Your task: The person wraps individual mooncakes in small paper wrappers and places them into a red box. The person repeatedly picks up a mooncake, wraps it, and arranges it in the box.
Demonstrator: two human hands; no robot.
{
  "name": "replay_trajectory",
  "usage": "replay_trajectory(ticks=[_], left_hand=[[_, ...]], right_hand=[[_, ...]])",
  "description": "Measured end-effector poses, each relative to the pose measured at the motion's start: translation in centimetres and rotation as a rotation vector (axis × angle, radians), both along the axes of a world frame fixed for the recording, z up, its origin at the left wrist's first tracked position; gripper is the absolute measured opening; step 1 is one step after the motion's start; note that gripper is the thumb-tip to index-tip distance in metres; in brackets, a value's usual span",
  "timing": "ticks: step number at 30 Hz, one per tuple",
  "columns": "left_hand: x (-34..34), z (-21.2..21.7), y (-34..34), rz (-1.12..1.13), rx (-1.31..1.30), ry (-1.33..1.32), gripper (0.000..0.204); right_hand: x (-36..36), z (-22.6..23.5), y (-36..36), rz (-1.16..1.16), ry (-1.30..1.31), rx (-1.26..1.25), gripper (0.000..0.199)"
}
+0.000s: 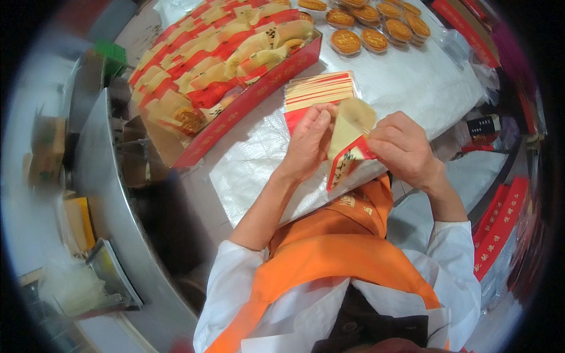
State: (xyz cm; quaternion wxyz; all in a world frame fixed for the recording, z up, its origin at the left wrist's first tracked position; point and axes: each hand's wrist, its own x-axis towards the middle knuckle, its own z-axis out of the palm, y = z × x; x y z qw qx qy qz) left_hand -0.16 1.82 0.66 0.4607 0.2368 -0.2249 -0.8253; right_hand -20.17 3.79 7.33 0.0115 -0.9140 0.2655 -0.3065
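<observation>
My left hand (309,141) and my right hand (405,150) hold a cream and red paper bag (351,126) between them, above the near edge of the table. The left fingers close on the bag's left side, and the right fingers pinch its right side. Whether something lies inside the bag I cannot tell. Just beyond my left hand is a stack of similar flat bags (321,94), partly covered by that hand. To the left stands a large red box (247,106) packed with rows of bagged round cakes (218,56); they look like mooncakes.
Golden mooncakes (345,42) in clear trays sit at the far side of the plastic-covered table (253,170). A metal counter edge (118,176) curves along my left. Red printed cartons (500,226) lie at the right. A green basket (112,53) is at the far left.
</observation>
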Motion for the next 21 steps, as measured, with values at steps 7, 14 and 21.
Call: replay_trajectory(ticks=[7,14,21], left_hand=[[4.0,3.9,2.3,0.098,-1.002,-1.088,0.048],[14.3,7.8,2.7,0.571,-0.612,-0.936,0.027],[24.0,7.6,-1.4,0.443,-0.507,-1.637,0.032]], right_hand=[[3.5,3.0,-0.3,0.102,-0.013,-0.109,0.032],[0.6,4.0,-1.7,0.040,-0.435,-0.101,0.021],[-3.6,-2.3,-3.9,-0.225,-0.575,0.531,0.014]])
